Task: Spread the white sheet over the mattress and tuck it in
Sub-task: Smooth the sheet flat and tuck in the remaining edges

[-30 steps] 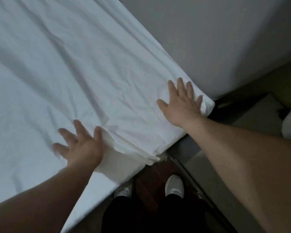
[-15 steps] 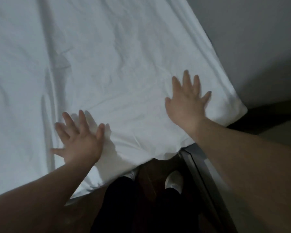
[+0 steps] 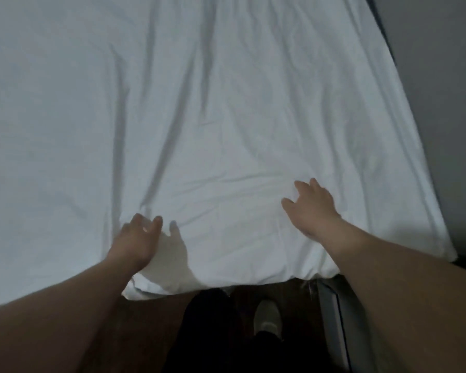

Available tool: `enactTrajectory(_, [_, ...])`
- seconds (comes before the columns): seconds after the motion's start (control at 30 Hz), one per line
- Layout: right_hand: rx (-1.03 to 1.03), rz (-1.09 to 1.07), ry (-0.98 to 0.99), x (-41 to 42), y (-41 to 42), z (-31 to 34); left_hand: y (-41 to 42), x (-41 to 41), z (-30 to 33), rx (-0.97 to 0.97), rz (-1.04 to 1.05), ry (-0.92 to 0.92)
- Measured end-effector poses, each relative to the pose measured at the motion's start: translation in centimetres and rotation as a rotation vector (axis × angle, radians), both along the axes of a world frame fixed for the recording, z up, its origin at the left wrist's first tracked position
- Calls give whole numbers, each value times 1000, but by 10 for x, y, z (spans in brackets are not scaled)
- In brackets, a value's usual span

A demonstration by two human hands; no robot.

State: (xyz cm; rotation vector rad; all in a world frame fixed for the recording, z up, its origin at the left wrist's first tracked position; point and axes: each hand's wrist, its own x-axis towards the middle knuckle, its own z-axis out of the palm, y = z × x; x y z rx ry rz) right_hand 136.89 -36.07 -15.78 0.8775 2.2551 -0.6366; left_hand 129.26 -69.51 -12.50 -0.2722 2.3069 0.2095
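Hands flat, fingers spread — left hand; right hand — on white sheet.

I saw a grey wall at right; below, a pale shoe stood on dark floor, black trousers just beside it.

A plain white sheet is filling most of the view, looking faintly blue-grey in the dim light, with soft grey shadow lines running along its creases and no pattern. A wall on the right is showing flat grey. Below the sheet, black trousers and a white shoe are showing against a dark brown floor.
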Motion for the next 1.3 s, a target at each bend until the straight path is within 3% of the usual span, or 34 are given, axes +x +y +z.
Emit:
enactTrajectory(0.07, [-3,17,6,-11,-13,27,-8,-2,27,73,59,26])
enactTrajectory(0.23, [-39,287,60,-19,-73,114,-27,11,111,142,52,25])
enactTrajectory(0.47, [-116,322,163,-33,-167,173,-95,33,164,106,35,14])
enactTrajectory(0.73, [-231,346,95,-40,-325,115,-205,13,75,28,-64,-28])
enactTrajectory(0.87, [-170,175,91,-49,-395,61,-251,-8,12,42,-343,-50])
enactTrajectory(1.03, [-42,57,9,-49,-433,13,-314,-25,-18,76,-589,-115])
enactTrajectory(1.2, [156,-59,-98,-59,-477,14,-372,-36,-32,68,-643,-114])
enactTrajectory(1.3, [175,23,-73,-68,-504,21,-393,-45,-33,44,-586,-134])
